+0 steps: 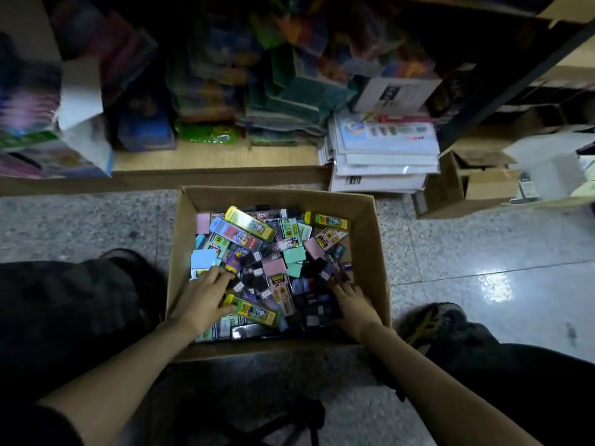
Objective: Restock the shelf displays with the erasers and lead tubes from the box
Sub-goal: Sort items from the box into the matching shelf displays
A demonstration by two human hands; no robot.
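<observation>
Erasers [273, 267] and lead tubes [250, 223] are lying in the cardboard box [370, 249] on the floor [467, 252]. The left hand [204, 299] is curling into them, grip unclear; the right hand [355, 305] is resting spread. Light, stiff, slick: pinching long edges probably suits.

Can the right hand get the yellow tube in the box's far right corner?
Probably yes: the yellow tube lies uncovered on top of the pile, and the right hand is inside the open box.

The brown cardboard box [370, 252] has matt, papery walls; the speckled grey stone floor [483, 252] is polished smooth and throws a glare. Inside, yellow lead-tube packs [250, 223] shine like glossy plastic, pastel eraser blocks [294, 255] look matt, and the pale shelf board [209, 157] looks wooden.
</observation>
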